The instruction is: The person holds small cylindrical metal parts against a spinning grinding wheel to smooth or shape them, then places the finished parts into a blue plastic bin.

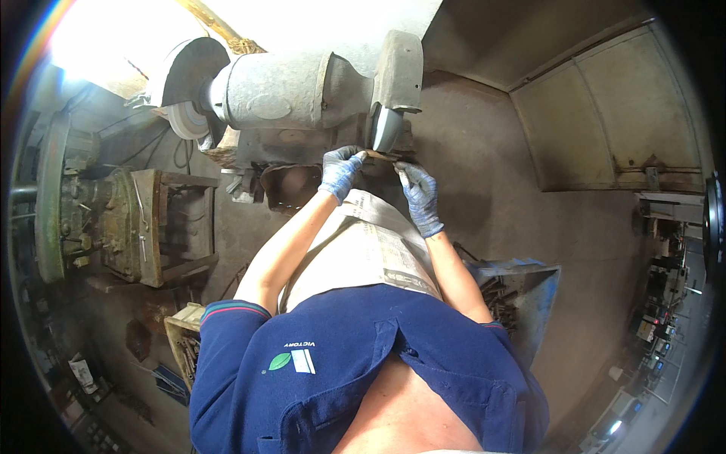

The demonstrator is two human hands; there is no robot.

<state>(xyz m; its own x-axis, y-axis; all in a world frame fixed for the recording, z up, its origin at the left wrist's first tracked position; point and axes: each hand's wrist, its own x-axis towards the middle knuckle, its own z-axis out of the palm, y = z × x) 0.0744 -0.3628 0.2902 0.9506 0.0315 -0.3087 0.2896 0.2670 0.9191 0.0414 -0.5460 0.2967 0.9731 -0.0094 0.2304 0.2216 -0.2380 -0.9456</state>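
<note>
A short, thin brownish metal piece point(381, 157) spans the gap between my hands, just below the grey grinding wheel point(387, 129) of a bench grinder point(276, 91). My left hand point(342, 171), in a blue-grey glove, pinches its left end. The gloved right hand point(420, 195) has its fingers closed on the other end. The piece lies at the wheel's lower edge; whether it touches cannot be made out. A metal guard point(399, 69) covers the upper part of this wheel. A pale apron or sheet point(370, 242) covers my lap under both forearms.
A second, white wheel point(187, 121) sits at the grinder's left end. Left of me stands a heavy greenish machine point(113, 219) on a metal frame. A blue-edged bin point(550, 303) of metal rods is by my right arm, and a box point(175, 333) by my left.
</note>
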